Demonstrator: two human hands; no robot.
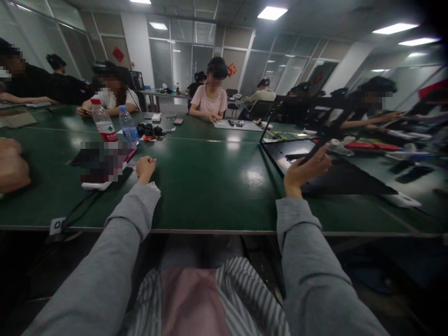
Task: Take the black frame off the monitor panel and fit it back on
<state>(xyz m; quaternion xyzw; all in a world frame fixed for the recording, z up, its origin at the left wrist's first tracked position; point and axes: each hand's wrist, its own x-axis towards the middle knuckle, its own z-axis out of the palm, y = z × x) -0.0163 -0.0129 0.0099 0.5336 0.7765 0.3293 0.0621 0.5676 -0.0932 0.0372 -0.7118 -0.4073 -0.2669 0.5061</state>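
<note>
My left hand point(146, 168) rests on the green table point(210, 186), fingers curled into a loose fist with nothing visible in them. Just left of it lies a dark, partly blurred device point(101, 163) with a pink edge, on top of a white block point(96, 185). On the right, my right hand point(308, 169) is closed around a dark bar of a raised black frame point(268, 123), which stands tilted up from a flat black panel point(350, 179). The frame's far parts blend into the dark background.
A red-capped bottle point(104, 122) and a blue-capped bottle point(128, 125) stand at the left, beside small black items point(150, 129). Across the table a person in pink point(210, 100) sits at a light mat point(245, 125). Another person's hand point(14, 165) is at far left.
</note>
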